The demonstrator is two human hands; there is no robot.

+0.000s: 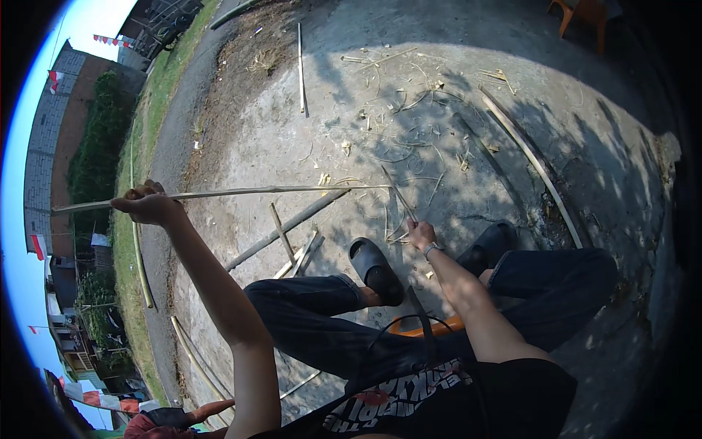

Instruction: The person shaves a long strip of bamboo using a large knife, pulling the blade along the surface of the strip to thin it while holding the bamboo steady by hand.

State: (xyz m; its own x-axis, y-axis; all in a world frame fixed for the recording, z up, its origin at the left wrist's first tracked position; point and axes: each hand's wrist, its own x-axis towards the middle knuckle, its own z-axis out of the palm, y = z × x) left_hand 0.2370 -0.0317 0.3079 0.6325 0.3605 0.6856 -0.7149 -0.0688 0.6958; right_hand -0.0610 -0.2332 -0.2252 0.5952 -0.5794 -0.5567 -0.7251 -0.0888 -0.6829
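My left hand [150,203], raised at the left, is closed round a long pale bamboo strip [256,191]. The strip runs nearly level across the view, its right end close to a slim knife [398,193]. My right hand [421,235], low between my knees, is closed on that knife, whose thin blade slants up and to the left. The blade seems to meet the strip's end, though contact is hard to make out. Beneath the strip, a dark pole [285,228] lies on the ground with a short stick [281,233] beside it.
Shavings [398,88] litter the concrete ahead. A long split bamboo piece [534,161] lies to the right, a thin stick [300,69] farther off. My sandalled feet [376,271] are below. A person in a red top [157,424] is at lower left, an orange chair [583,20] at far right.
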